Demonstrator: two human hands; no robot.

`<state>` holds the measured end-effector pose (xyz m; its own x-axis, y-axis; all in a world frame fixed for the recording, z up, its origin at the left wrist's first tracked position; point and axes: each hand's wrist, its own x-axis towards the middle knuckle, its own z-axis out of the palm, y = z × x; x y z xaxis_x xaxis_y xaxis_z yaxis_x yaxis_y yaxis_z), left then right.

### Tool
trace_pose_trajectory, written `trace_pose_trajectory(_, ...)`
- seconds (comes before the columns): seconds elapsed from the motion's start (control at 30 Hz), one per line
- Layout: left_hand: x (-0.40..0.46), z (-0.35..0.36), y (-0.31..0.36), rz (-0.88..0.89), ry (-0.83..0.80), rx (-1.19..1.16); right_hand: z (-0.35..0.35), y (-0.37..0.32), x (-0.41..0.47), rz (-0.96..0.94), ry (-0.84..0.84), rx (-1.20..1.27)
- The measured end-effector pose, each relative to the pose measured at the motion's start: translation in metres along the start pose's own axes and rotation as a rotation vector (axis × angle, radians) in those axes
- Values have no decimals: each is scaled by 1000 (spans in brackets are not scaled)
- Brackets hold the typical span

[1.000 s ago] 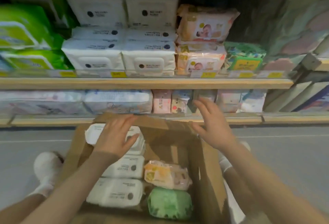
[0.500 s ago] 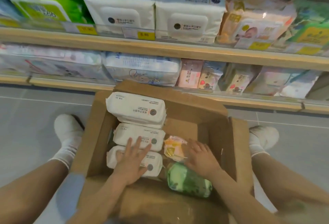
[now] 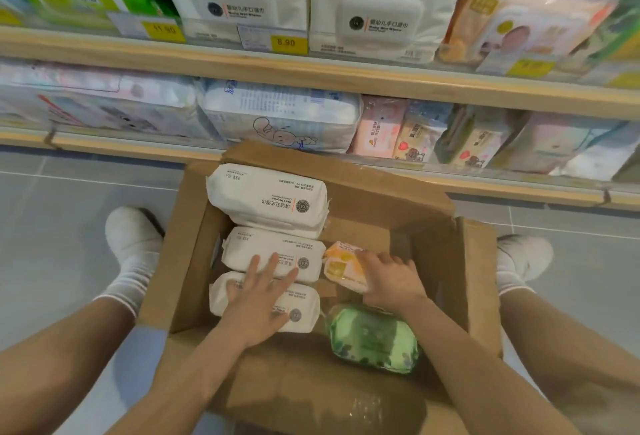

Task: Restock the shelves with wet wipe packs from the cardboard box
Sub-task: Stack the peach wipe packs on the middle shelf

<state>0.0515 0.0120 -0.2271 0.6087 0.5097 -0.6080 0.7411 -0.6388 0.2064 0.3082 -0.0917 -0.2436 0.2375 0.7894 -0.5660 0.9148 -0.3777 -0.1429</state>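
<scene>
Left hand [image 3: 258, 299] flat on white "Wet Wipes" pack [image 3: 265, 303], right hand [image 3: 389, 279] seemingly gripping orange pack [image 3: 341, 263], tag "8.90" [image 3: 289, 41]

The cardboard box [image 3: 446, 261] stands open on the floor between my feet, its far flap against the lowest shelf [image 3: 450, 180]. Along its left wall three white packs lie in a row: the far white pack [image 3: 268, 204] sits highest, the middle white pack [image 3: 263, 254] is behind the near white pack [image 3: 301, 311]. By the right wall an orange pack [image 3: 341, 266] lies tilted, and a green pack [image 3: 372, 339] lies at the near right corner. The shelves above hold more white packs [image 3: 381, 9].
</scene>
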Motion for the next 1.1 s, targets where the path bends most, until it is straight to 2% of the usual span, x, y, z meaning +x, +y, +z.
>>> trace_pose_trajectory(0.13,0,-8,3,-20,0,-108,-32,10,-19,32,54,128)
trace_pose_trajectory(0.33,-4,-64,54,105,122,-739,-90,31,-76,-47,132,594)
trace_pose_trajectory(0.47,-12,-111,93,229,105,-998,-127,33,-106,-174,115,718)
trace_pose_trajectory(0.57,-21,-132,112,259,44,-1074,-148,26,-121,-236,92,701)
trace_pose_trajectory(0.77,-40,-139,123,220,215,-1204,-152,15,-134,-237,88,682)
trace_pose_trajectory(0.87,-44,-140,126,208,225,-1232,-148,7,-130,-209,87,529)
trace_pose_trajectory(0.97,-46,-142,128,221,228,-1202,-146,5,-131,-180,82,514)
trace_pose_trajectory(1.1,-43,-143,128,230,202,-1230,-146,5,-133,-157,163,550)
